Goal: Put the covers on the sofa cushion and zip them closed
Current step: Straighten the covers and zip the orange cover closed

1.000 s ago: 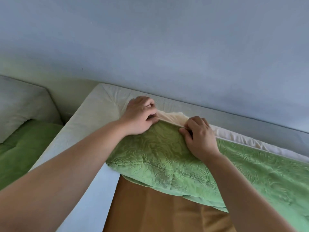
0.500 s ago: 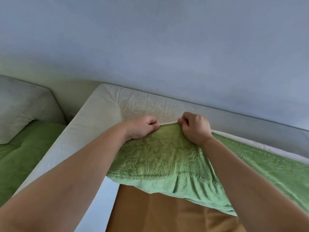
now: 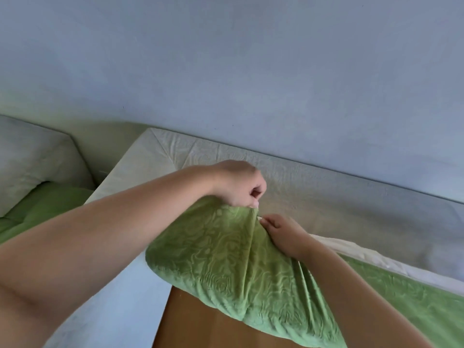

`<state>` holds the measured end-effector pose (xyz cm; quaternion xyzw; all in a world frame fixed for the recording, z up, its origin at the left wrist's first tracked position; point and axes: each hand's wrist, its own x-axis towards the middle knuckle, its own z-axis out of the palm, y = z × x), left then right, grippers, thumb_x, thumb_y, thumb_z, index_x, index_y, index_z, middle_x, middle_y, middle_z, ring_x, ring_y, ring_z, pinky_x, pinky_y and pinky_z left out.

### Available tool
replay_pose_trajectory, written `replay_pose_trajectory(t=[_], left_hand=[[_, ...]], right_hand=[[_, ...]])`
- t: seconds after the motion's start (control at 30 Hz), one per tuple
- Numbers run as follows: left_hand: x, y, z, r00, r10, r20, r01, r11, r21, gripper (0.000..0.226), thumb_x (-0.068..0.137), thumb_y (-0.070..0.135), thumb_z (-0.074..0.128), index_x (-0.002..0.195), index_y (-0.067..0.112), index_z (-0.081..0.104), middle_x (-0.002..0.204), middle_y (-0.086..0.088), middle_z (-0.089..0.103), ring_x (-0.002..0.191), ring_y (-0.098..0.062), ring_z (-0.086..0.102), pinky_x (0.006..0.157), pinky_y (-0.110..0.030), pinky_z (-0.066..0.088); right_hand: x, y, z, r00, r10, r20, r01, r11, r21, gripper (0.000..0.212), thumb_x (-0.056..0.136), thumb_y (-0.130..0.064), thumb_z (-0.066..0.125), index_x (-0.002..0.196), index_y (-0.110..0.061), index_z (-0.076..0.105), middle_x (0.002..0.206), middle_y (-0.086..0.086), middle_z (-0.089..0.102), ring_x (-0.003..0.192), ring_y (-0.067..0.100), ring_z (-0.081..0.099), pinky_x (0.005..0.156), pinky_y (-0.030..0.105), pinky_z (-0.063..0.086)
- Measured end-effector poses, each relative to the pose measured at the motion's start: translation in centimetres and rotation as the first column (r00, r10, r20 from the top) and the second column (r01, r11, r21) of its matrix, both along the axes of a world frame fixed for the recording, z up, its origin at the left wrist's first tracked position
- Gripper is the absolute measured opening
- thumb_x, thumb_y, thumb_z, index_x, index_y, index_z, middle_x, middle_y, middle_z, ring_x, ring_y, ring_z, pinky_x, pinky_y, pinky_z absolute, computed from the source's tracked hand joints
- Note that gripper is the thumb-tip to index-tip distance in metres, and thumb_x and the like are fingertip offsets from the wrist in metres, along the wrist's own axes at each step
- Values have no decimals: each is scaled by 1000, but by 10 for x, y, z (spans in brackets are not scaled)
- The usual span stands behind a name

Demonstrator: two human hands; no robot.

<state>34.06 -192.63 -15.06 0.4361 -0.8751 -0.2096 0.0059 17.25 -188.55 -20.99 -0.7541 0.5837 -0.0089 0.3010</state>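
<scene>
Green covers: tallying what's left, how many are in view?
2. One green cover at centre, gripped by left hand and right hand; second green cover far left. More may be hidden.

The cover (image 3: 226, 259) is leaf green with a raised, swirling tone-on-tone pattern. The cushion (image 3: 351, 249) shows cream white. The sofa back (image 3: 313, 187) is off-white, faintly textured. The wall (image 3: 226, 59) is pale blue-grey; the panel (image 3: 200, 322) is a plain, warm orange-brown.
</scene>
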Motion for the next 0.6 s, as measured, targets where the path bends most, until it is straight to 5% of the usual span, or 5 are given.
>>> replay_pose_trajectory(t=[0.1, 0.17, 0.3, 0.43, 0.6], left_hand=[[-14, -2, -29, 999, -33, -20, 35, 988, 151, 12, 88, 22, 62, 82, 12, 66, 57, 14, 46, 57, -7, 43, 58, -25, 33], [-11, 3, -44, 996, 18, -83, 1, 974, 226, 15, 88, 21, 62, 89, 7, 67, 63, 10, 50, 67, -13, 48, 61, -25, 35], [17, 10, -43, 982, 86, -169, -54, 981, 185, 28, 88, 35, 60, 69, 16, 57, 62, 7, 50, 60, -9, 46, 63, -27, 35], [52, 10, -37, 967, 241, -83, -232, 967, 109, 52, 85, 61, 49, 54, 19, 42, 54, 5, 43, 55, -11, 44, 60, -28, 31], [54, 17, -40, 892, 396, -217, -381, 918, 110, 55, 90, 47, 52, 49, 17, 30, 45, 2, 31, 44, -14, 34, 50, -26, 25]], right_hand=[[3, 5, -6, 999, -5, -49, 4, 1000, -15, 33, 99, -25, 35, 99, -7, 63, 108, 9, 65, 103, 26, 57, 79, 31, 39], [4, 8, -7, 998, -28, -53, 26, 999, -41, 32, 99, -26, 37, 94, -7, 62, 106, 13, 65, 103, 28, 57, 77, 32, 38], [6, 10, -3, 995, -91, -38, 82, 979, -185, 36, 98, -25, 40, 62, -20, 41, 92, 18, 65, 89, 31, 57, 67, 31, 32], [3, 9, 5, 993, -121, -17, 111, 951, -288, 41, 98, -26, 39, 57, -23, 33, 74, 11, 56, 72, 24, 49, 62, 30, 30], [1, 11, 9, 991, -131, -11, 122, 949, -289, 42, 97, -25, 41, 56, -22, 32, 60, -2, 45, 69, 23, 46, 62, 30, 30]])
